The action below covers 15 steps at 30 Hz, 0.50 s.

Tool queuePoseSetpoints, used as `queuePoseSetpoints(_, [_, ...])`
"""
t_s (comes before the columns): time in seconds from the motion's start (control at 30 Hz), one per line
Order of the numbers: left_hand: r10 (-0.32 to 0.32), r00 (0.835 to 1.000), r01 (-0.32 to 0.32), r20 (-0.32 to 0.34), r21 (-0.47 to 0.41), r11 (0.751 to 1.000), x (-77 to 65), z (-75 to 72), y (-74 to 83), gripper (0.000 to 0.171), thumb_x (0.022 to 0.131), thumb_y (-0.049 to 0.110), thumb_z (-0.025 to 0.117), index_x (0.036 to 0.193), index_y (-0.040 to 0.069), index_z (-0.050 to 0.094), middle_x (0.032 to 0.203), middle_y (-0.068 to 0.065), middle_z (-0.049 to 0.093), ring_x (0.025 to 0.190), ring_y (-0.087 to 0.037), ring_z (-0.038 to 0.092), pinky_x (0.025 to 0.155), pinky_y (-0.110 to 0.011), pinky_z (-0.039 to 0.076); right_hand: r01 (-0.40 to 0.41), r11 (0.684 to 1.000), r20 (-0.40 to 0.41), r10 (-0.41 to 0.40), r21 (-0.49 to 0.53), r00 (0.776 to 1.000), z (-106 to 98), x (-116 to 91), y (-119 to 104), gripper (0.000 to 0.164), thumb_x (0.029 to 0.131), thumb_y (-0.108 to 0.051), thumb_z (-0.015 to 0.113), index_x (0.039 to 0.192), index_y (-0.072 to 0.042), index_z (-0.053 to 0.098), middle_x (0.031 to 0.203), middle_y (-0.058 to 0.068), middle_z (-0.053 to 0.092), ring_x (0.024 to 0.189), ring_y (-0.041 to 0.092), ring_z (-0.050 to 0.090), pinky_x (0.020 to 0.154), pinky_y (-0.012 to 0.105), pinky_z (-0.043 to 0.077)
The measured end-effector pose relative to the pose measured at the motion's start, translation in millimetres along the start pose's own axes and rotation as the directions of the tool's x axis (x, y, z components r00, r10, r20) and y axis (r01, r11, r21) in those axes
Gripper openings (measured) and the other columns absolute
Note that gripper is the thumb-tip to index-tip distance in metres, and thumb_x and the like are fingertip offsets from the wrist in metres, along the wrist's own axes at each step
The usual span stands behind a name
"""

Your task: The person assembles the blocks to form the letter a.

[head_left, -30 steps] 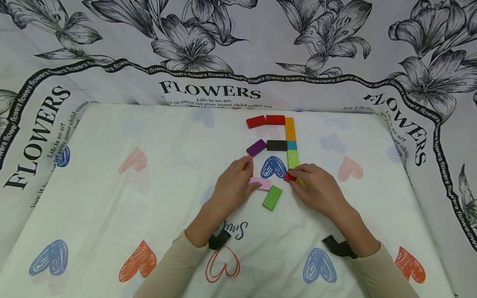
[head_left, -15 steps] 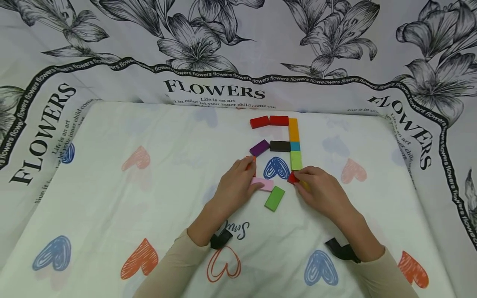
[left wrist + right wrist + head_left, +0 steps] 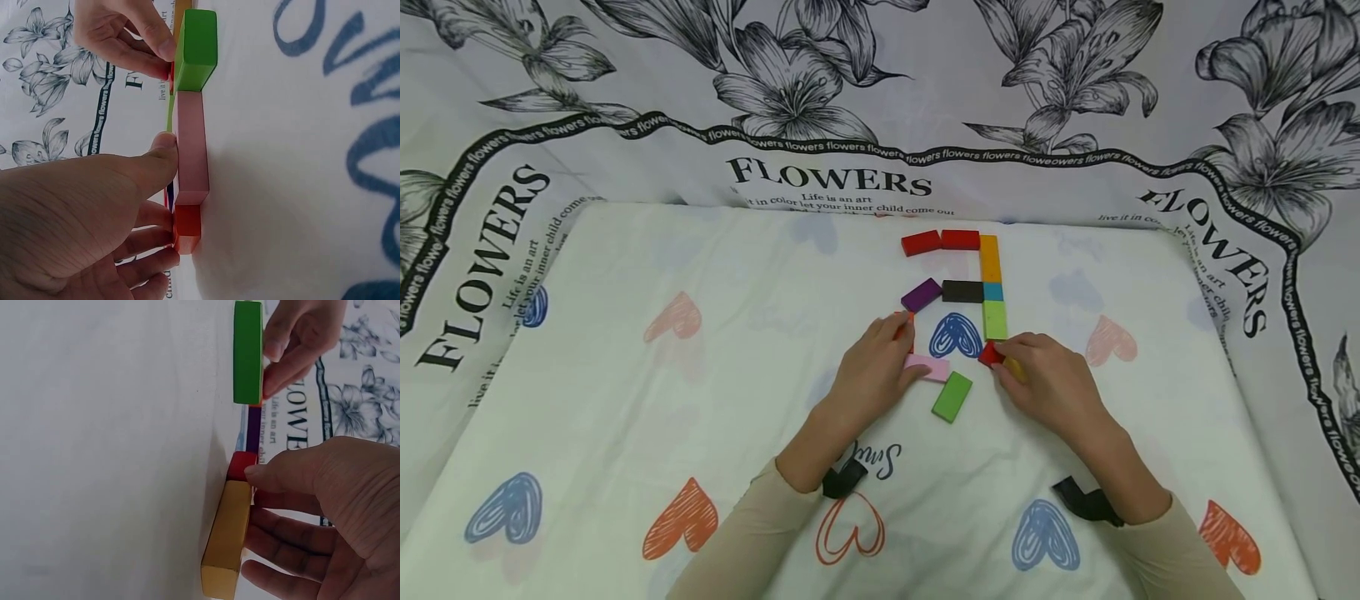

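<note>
My left hand (image 3: 872, 367) rests at a corner of small wooden blocks. Its thumb touches the pink block (image 3: 192, 150), while its other fingertips lie against the orange-red block (image 3: 187, 226), mostly covered by the hand in the head view. On the right, my right hand (image 3: 1047, 375) pinches a small red block (image 3: 241, 465) between thumb and index finger. A yellow block (image 3: 228, 531) lies end to end with that red block, beside the remaining fingers. Between both hands a green block (image 3: 952, 397) sits slantwise at the end of the pink one.
Beyond the hands, a light green block (image 3: 995, 320), a blue block (image 3: 992, 292) and an orange block (image 3: 990, 258) form a column. A black block (image 3: 962, 291) and purple block (image 3: 921, 294) branch left. Two red blocks (image 3: 960, 239) lie at the top. A heart-print cloth (image 3: 760, 333) lies underneath.
The view shifts slightly. Both hands and the blocks keep their places relative to each other.
</note>
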<state>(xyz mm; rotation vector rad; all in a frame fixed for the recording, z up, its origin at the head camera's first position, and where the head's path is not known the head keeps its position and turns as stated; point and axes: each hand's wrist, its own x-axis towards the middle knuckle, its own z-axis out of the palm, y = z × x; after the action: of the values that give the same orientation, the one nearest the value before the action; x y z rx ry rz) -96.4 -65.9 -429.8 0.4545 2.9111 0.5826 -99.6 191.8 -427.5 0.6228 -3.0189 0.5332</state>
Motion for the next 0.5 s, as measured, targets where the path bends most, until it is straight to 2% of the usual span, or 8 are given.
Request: queuePoseSetpoints(0.5, [0.011,1.0,-0.011,-0.008,0.003,1.0,0.2,0.9,-0.5,0.066,0.096,0.039,0.077,0.149,0.004,0.059,0.162,-0.012,0.05,0.146,-0.029,0.051,0.116,-0.039,0.054,-0.045,0.999,0.021,0.045,0.008,0.999,-2.5,0.4,-3.0,0.035,0.094,-0.018,0.079,0.124,-0.002,0.077,0.116,0.018,0.079,0.105,0.036,0.074,0.083,0.049,0.065])
